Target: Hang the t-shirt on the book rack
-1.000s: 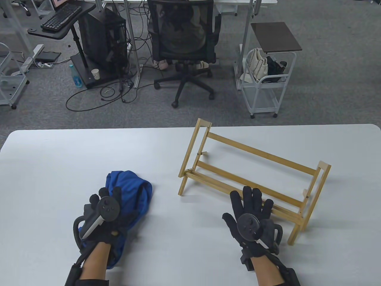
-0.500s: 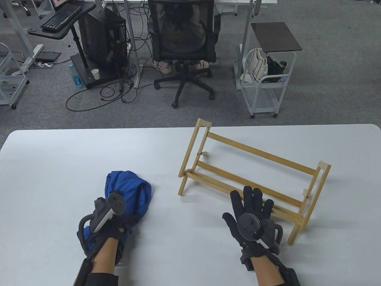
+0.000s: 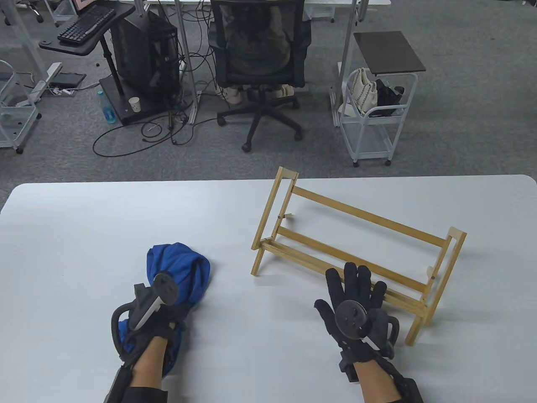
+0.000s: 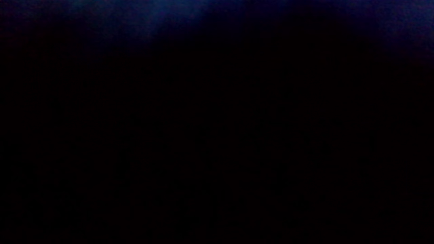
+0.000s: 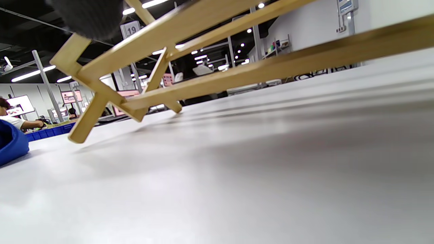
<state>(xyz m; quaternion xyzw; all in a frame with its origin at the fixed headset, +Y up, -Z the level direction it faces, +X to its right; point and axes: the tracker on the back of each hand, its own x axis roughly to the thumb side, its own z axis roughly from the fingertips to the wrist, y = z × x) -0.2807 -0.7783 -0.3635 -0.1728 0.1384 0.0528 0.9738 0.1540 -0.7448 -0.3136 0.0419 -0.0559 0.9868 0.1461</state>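
An office floor of grey carpet lies beyond the white bench [image 3: 84, 235] in the table view, with a black mesh chair [image 3: 258, 54] at a desk and a white wheeled cart [image 3: 371, 121] carrying bags.

On the bench, toward its near left part, the blue t-shirt [image 3: 180, 268] lies bunched in a heap. The left hand [image 3: 153, 315] rests on the near end of that heap, knuckles up; its fingers curl down into the cloth, so the grip looks closed on the fabric — though the fingertips themselves are hidden under the tracker and the folds. The wooden book rack [image 3: 356, 247] stands on the right half of the bench, set at a slant, its far end toward the far edge and its near end toward the right near corner. The right hand [image 3: 354, 306] lies flat with its fingers spread, palm down, its fingertips reaching the rack's lowest front rail; whether they touch the wood I cannot tell.

The left wrist view is almost wholly dark, with only a dim blue tinge along its top edge — nothing else can be made out.

The right wrist view looks low across the bench surface [image 5: 237, 176]. The book rack's [image 5: 190, 51] rails and a leg cross the upper part, a dark gloved fingertip [image 5: 88, 15] hangs in at the top left over a rail, and a bit of the blue t-shirt [image 5: 12, 142] shows at the left edge.
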